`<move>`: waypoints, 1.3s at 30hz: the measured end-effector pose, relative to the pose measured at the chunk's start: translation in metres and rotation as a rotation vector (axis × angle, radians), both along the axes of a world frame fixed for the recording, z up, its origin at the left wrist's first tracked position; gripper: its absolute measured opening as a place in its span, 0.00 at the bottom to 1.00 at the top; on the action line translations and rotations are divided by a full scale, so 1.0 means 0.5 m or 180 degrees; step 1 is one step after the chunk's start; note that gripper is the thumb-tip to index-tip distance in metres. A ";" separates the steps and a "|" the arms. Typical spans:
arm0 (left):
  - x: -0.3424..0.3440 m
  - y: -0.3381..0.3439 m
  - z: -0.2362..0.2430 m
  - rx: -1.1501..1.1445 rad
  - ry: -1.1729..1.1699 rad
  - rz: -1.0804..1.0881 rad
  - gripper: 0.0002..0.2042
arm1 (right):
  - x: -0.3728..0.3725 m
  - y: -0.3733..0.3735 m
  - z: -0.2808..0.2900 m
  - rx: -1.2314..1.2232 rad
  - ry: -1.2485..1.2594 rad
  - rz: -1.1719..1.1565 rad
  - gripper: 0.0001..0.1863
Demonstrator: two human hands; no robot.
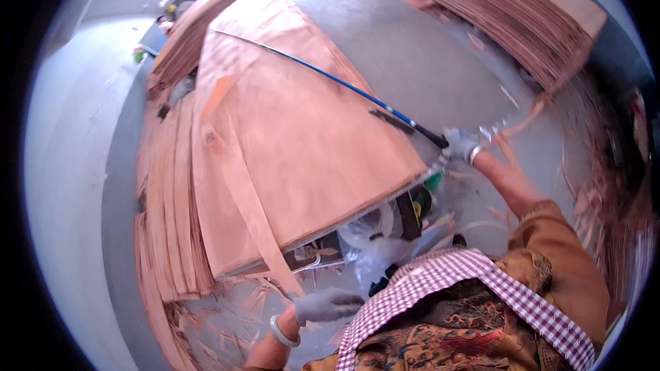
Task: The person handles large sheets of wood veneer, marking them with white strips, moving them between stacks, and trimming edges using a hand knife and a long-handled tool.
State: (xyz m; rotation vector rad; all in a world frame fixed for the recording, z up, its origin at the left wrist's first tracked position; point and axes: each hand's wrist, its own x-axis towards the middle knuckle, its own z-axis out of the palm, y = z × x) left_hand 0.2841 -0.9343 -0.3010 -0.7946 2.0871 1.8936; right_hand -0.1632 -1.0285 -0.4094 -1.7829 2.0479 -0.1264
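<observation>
My right hand (459,143), in a pale glove, grips the black handle of a thin blue pole (344,84) lying diagonally over a stack of pinkish wood veneer sheets (323,165). A short dark bar (392,121) lies beside the pole at the sheets' right edge. My gloved left hand (328,306) is below the stack's near edge, fingers extended to the right, beside the lower end of a narrow veneer strip (251,220) that runs across the top sheet. Whether it touches the strip is unclear.
More veneer piles stand at the upper right (495,10), upper left (203,20) and left (172,199). A white wall (69,151) runs along the left. Scraps litter the grey floor (378,27), and clear plastic (368,254) sits under the stack's front edge.
</observation>
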 end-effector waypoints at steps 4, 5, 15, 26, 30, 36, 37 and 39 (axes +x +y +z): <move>0.034 -0.052 -0.085 0.1268 0.0876 0.2121 0.16 | 0.180 0.047 0.070 0.0340 -0.2212 0.0302 0.28; 0.020 -0.057 -0.112 0.2213 0.1124 0.2858 0.18 | 0.244 0.081 0.077 0.0287 -0.3018 0.0658 0.27; 0.052 -0.060 -0.229 0.2472 0.1362 0.3811 0.11 | 0.205 -0.170 -0.018 -0.0660 0.0260 -0.0108 0.16; 0.019 -0.043 -0.239 0.1418 0.1062 0.4180 0.14 | 0.132 -0.295 -0.065 0.0552 -0.0661 -0.0323 0.08; 0.006 -0.049 -0.251 0.1325 0.1002 0.4232 0.15 | 0.091 -0.165 -0.047 0.0465 -0.4113 -0.1072 0.07; -0.014 -0.063 -0.252 0.1662 0.0963 0.4216 0.13 | 0.166 -0.041 -0.050 0.0537 -0.3194 -0.0828 0.10; -0.016 -0.066 -0.250 0.1682 0.0985 0.4196 0.12 | 0.187 -0.037 -0.051 0.0282 -0.2559 -0.0800 0.11; -0.016 -0.067 -0.248 0.1674 0.1009 0.4171 0.12 | 0.224 -0.037 -0.048 -0.0096 -0.0964 -0.0732 0.16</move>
